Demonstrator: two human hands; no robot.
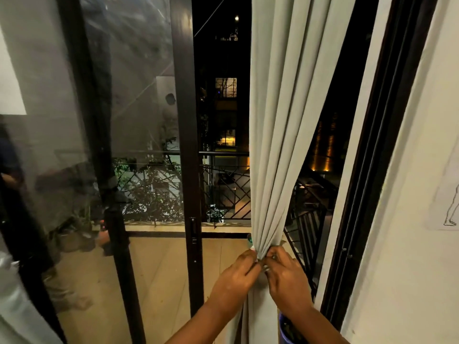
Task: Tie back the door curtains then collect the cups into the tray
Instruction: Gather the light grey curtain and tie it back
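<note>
Curtain (280, 120) gathered | both hands pinching | dark door frame (185, 120) | beige balcony floor (159, 269)

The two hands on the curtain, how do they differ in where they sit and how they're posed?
The left hand comes in from the lower left, on the door side of the gathered curtain; the right hand comes from the lower right, on the wall side. The left fingers point up and right, the right fingers up and left. Both pinch at the same gathered point, fingertips meeting.
</note>
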